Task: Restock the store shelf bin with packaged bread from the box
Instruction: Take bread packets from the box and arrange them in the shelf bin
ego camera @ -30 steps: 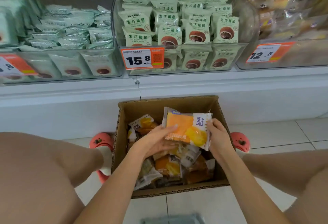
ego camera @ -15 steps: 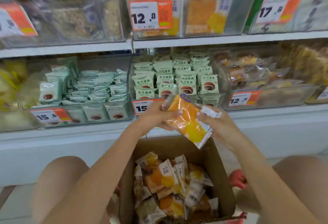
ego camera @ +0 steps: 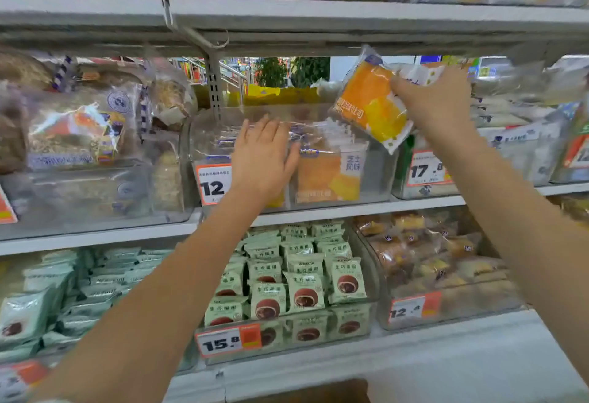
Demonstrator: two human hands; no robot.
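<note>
Gripping the tilted bread packet [ego camera: 371, 101] at upper right, the right hand [ego camera: 438, 101] hovers above the clear bin [ego camera: 376, 179], the left hand [ego camera: 263, 160] flat against its front.

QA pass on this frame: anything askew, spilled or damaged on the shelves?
Nothing spilled or damaged that I can see. The only tilted item is the orange bread packet, held by the right hand above the clear bin. The left hand lies flat on the bin's front. Blur hides the edges.

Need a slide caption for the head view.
Right hand lifts an orange bread pack toward the clear bin; left hand steadies it.
</note>
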